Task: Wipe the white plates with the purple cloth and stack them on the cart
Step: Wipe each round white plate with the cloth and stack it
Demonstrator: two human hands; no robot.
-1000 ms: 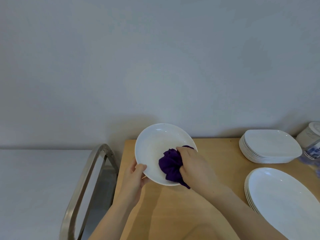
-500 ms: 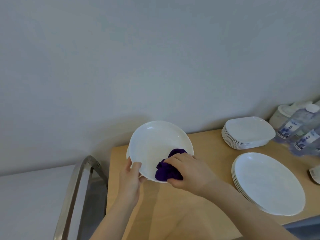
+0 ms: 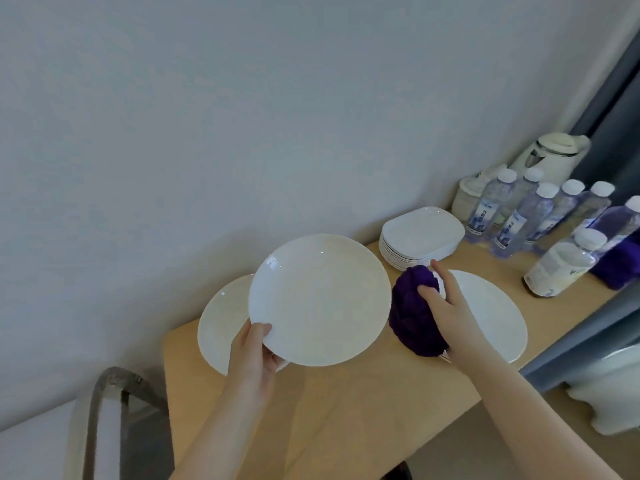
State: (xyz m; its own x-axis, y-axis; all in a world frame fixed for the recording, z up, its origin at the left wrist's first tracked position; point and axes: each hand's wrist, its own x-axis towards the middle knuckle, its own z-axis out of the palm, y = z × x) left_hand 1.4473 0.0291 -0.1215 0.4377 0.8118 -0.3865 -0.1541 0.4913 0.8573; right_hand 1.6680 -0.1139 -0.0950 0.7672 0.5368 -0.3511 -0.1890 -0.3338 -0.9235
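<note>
My left hand (image 3: 254, 346) grips the lower left rim of a round white plate (image 3: 318, 299), held tilted above the wooden table (image 3: 346, 410). A second round white plate (image 3: 220, 327) shows behind and below it, at the table's left end. To the right of the held plate, my right hand (image 3: 441, 303) holds the bunched purple cloth (image 3: 412, 317), thumb on it and index finger stretched out. The cloth is off the plate and hangs over a stack of large oval white plates (image 3: 491, 313).
A stack of square white plates (image 3: 420, 237) sits at the back by the wall. Several water bottles (image 3: 512, 220), a white kettle (image 3: 550, 157) and another purple cloth (image 3: 620, 268) fill the table's right end. The cart's metal handle (image 3: 100, 410) stands at lower left.
My right hand has drawn the cloth off the plate and moved right, over the oval plates. The left hand has lifted the round plate. The view has swung right.
</note>
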